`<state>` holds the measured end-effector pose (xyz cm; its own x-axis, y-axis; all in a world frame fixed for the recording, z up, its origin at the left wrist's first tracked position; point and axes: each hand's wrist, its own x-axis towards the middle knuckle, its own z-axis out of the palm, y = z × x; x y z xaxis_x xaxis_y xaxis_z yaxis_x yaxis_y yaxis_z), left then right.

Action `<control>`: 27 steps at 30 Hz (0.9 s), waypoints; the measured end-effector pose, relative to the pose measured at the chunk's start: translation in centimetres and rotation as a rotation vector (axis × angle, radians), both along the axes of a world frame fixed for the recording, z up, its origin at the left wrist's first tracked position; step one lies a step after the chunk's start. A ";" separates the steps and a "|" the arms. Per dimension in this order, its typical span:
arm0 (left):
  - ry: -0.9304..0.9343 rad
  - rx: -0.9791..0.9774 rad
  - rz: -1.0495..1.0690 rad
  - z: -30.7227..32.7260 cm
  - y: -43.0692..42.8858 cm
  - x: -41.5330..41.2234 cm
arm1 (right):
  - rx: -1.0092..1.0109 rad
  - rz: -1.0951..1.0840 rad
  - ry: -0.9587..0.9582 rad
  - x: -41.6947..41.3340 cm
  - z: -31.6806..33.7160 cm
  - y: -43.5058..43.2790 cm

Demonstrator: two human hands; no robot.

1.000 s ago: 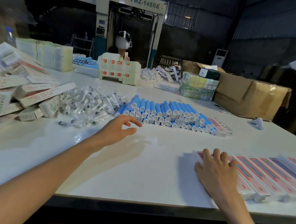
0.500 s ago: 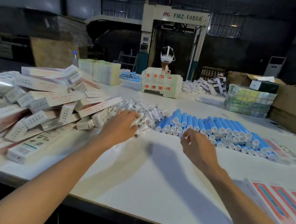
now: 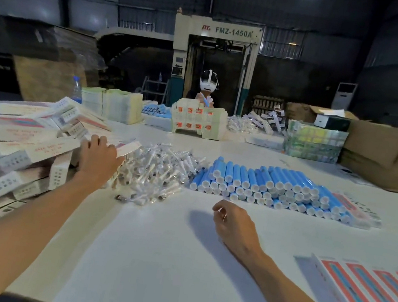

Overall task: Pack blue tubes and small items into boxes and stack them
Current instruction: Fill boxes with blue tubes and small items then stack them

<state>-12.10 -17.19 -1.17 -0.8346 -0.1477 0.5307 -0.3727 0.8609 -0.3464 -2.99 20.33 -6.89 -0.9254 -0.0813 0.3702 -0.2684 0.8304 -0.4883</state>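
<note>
Loads of boxes (image 3: 20,147) are heaped up on the left side of the table (image 3: 163,262). Just right of them there's a pile of small clear-wrapped items (image 3: 156,167), and right of that the blue tubes (image 3: 265,184), stacked in neat rows with the white caps facing me. Flat boxes (image 3: 365,292) lie in a row at the near right corner. Across the table another person (image 3: 209,85) sits behind more stacks, with a big carton (image 3: 385,158) off to the right.

Left hand (image 3: 98,159) is stretched out to the edge of the box heap, fingers laid over one box. The thumb is hidden, so can't tell if it's really gripping. Right hand (image 3: 233,225) hangs over bare table in front of the tubes, fingers loosely curled, nothing visible in it.
</note>
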 end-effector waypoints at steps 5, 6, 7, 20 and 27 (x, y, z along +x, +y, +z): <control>0.166 0.247 -0.343 0.9 1.7 1.0 | -0.012 0.009 0.018 -0.3 0.2 -0.5; 0.194 0.382 -0.400 1.5 2.4 1.5 | -0.015 0.011 0.025 -0.4 0.2 -0.6; 0.209 0.517 -0.437 2.1 3.3 2.1 | -0.019 0.013 0.033 -0.5 0.2 -0.7; -0.179 2.073 -0.985 -0.8 17.3 7.8 | -0.232 -0.102 0.090 -3.7 3.5 0.9; -0.153 2.195 -1.062 -3.2 16.9 7.2 | -0.056 -0.169 0.027 -11.6 7.5 -0.8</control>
<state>-4.93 -0.31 -4.32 -0.9643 0.1473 0.2199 0.1619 -0.3291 0.9303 -14.55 19.56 0.60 -0.9138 0.0955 0.3948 -0.1413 0.8365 -0.5295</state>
